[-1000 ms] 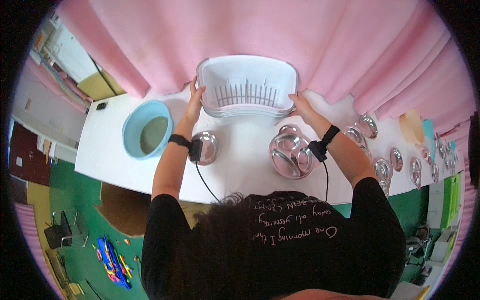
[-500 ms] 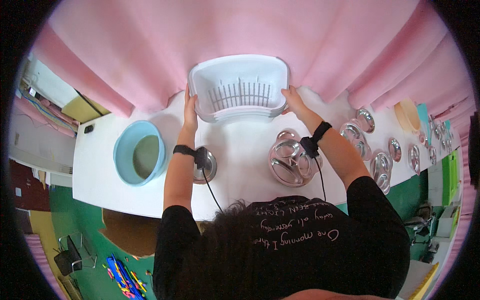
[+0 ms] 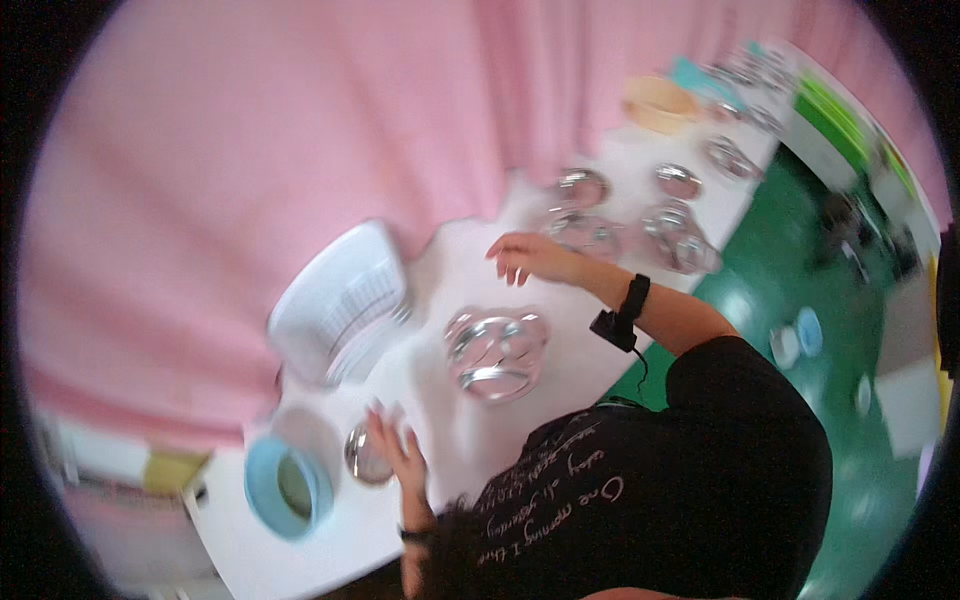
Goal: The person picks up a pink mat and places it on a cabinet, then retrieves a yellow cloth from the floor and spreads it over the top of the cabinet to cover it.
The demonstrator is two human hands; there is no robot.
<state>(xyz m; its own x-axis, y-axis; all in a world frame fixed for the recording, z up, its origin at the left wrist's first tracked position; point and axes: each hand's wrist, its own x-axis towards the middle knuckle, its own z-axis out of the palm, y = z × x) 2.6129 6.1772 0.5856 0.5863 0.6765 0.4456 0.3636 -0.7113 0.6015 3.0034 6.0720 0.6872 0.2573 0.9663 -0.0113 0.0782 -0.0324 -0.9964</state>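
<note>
My left hand (image 3: 400,452) is empty with fingers spread, beside and partly over a round metal bowl (image 3: 367,458). Above the table, my right hand (image 3: 533,257) reaches out with loosely bent, parted fingers and nothing in them. Its nearest things are a bear-shaped metal divided plate (image 3: 497,352) and a group of metal plates (image 3: 582,232) farther right. The white plastic basket (image 3: 345,290), with a slotted bottom, stands untouched against the curtain. The whole picture is smeared by motion.
A light blue basin (image 3: 288,488) with murky contents stands at the table's left end. More metal plates (image 3: 678,236) and bowls (image 3: 679,180) line the right side, with a peach basin (image 3: 660,104) beyond. Pink curtain (image 3: 420,110) borders the far edge of the white table (image 3: 440,275).
Both hands have let go of the white basket and moved apart from it, the right one toward the metal plates. My view has swung to the right.
</note>
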